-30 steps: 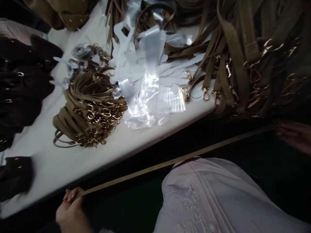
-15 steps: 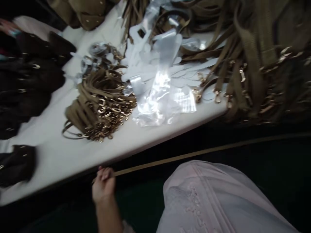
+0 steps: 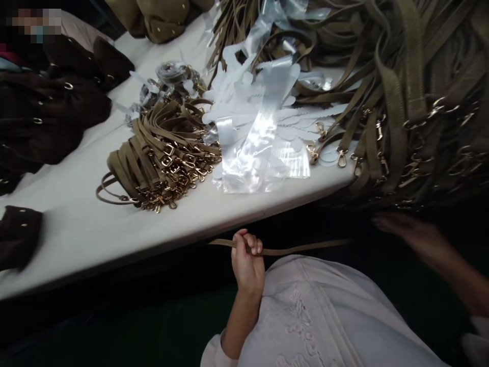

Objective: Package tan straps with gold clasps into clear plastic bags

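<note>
strap [image 3: 305, 247]: thin, tan, in front of the table [image 3: 76, 224], below its near edge, just above the person's shirt [image 3: 305, 306]. left hand [image 3: 247, 255] is curled into a fist around it, fingers folded over, thumb side up. short bit of strap sticks out left of the fist, longer bit runs right, sagging slightly, and fades into the dark near the right hand.

right hand [image 3: 412, 232]: blurred, fingers out fairly straight, apart from the visible strap end; looks to have hold of nothing, grip detail too dark to tell.

on the table, past the left hand: bundle [image 3: 132, 163] of tan straps, folded over, gold clasps [image 3: 171, 191] gathered at its near right side. grey coils [image 3: 171, 74] just behind it. right of the bundle, clear plastic [image 3: 248, 168] lies shiny over white strips [image 3: 244, 92].

far right: big heap [image 3: 412, 61] of wider straps, gold hooks hanging at the near edge. left: dark bags [image 3: 64, 117] piled, one small dark bag [image 3: 19, 234] nearer. top: tan bags [image 3: 164, 20]. co-worker's sleeve [image 3: 84, 25] top left.
</note>
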A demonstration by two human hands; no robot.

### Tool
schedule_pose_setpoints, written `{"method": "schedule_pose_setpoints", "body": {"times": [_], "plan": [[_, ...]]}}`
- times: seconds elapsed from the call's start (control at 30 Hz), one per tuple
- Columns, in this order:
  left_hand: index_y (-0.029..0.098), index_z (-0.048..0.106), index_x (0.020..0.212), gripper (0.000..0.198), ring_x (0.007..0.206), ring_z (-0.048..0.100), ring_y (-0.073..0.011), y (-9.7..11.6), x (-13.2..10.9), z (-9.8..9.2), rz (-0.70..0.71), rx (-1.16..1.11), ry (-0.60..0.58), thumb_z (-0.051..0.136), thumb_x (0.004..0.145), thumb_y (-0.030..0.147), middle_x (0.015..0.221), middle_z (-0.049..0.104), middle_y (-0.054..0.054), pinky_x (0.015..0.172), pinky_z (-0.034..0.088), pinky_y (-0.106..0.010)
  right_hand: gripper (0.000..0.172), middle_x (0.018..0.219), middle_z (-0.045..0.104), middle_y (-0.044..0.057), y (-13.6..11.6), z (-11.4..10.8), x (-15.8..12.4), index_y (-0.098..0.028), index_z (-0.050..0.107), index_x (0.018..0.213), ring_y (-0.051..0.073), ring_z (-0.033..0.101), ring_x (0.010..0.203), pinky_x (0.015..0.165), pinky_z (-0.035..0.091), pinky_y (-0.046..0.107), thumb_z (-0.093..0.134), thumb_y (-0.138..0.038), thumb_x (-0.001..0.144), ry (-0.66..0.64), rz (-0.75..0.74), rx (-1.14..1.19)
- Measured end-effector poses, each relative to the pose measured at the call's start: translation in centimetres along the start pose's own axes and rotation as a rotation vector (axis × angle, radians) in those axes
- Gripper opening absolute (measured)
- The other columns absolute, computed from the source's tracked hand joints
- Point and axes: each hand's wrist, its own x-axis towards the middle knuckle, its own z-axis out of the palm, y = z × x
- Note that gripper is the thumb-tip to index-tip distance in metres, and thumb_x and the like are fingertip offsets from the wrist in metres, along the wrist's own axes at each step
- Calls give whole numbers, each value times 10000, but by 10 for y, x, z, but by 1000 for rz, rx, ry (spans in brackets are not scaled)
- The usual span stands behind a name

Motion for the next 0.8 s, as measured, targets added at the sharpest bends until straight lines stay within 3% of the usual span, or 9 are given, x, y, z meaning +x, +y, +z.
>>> {"method": "schedule_pose_setpoints", "body": {"times": [0.03, 0.1, 0.17, 0.23, 0.3, 0.4, 0.5, 0.67, 0.8], "plan": [[140, 623, 861, 239, 502, 368, -75, -6, -4, 6, -4, 20, -26, 485, 984, 291, 599, 425, 28, 487, 369, -198, 240, 1033, 705, 153, -9, 16, -6, -170, 696, 1046, 252, 668, 975, 918, 510, 373, 624, -339, 893, -99, -15, 39], [150, 618, 869, 240, 532, 393, -84, -16, -13, 18, -7, 68, -82, 492, 981, 321, 611, 459, 20, 542, 409, -218, 325, 1189, 660, 111, -36, 58, -24, -208, 698, 1107, 274, 592, 1139, 1036, 433, 400, 640, -408, 858, -387, -306, 59], [166, 606, 887, 241, 588, 445, -99, -21, -19, 25, -5, 130, -139, 483, 984, 349, 636, 490, 14, 626, 446, -245, 388, 1206, 641, 90, -63, 99, -44, -217, 669, 1170, 259, 570, 1142, 1032, 422, 381, 611, -459, 872, -522, -505, 84], [177, 598, 907, 245, 649, 489, -115, -17, -21, 25, 8, 177, -168, 471, 987, 371, 657, 509, 10, 702, 457, -268, 364, 957, 685, 60, -78, 123, -62, -192, 702, 1014, 205, 623, 896, 846, 481, 308, 527, -498, 925, -716, -493, 95], [178, 603, 922, 250, 665, 496, -117, -8, -17, 18, 31, 184, -150, 473, 985, 382, 662, 515, 12, 727, 451, -274, 444, 694, 617, 15, -74, 125, -70, -170, 682, 816, 155, 563, 667, 661, 439, 253, 466, -533, 951, -848, -403, 67], [174, 616, 929, 261, 634, 475, -113, 5, -9, 1, 62, 179, -112, 492, 973, 399, 646, 517, 16, 712, 438, -270, 477, 620, 556, 0, -50, 105, -62, -163, 647, 699, 144, 503, 623, 608, 379, 238, 504, -557, 928, -832, -290, 3], [167, 630, 971, 321, 712, 537, -138, -2, -8, -9, 21, 271, -123, 468, 974, 444, 715, 602, -22, 743, 436, -274, 468, 640, 597, 30, -42, 94, -48, -165, 677, 665, 173, 530, 649, 623, 395, 255, 557, -556, 893, -837, -235, -14], [146, 673, 1087, 588, 1010, 623, -261, -30, -18, 7, -120, 570, -252, 388, 927, 634, 1088, 687, -151, 903, 468, -364, 447, 780, 618, 41, -93, 130, -53, -187, 686, 1014, 181, 542, 709, 663, 449, 263, 570, -594, 870, -920, -269, 225], [142, 697, 1106, 633, 1021, 625, -271, -4, -6, 12, -24, 820, -396, 366, 923, 650, 1123, 684, -150, 910, 483, -369, 556, 607, 446, -25, -112, 151, -52, -166, 666, 919, 103, 368, 539, 513, 323, 214, 554, -702, 820, -871, -236, 331]]}}
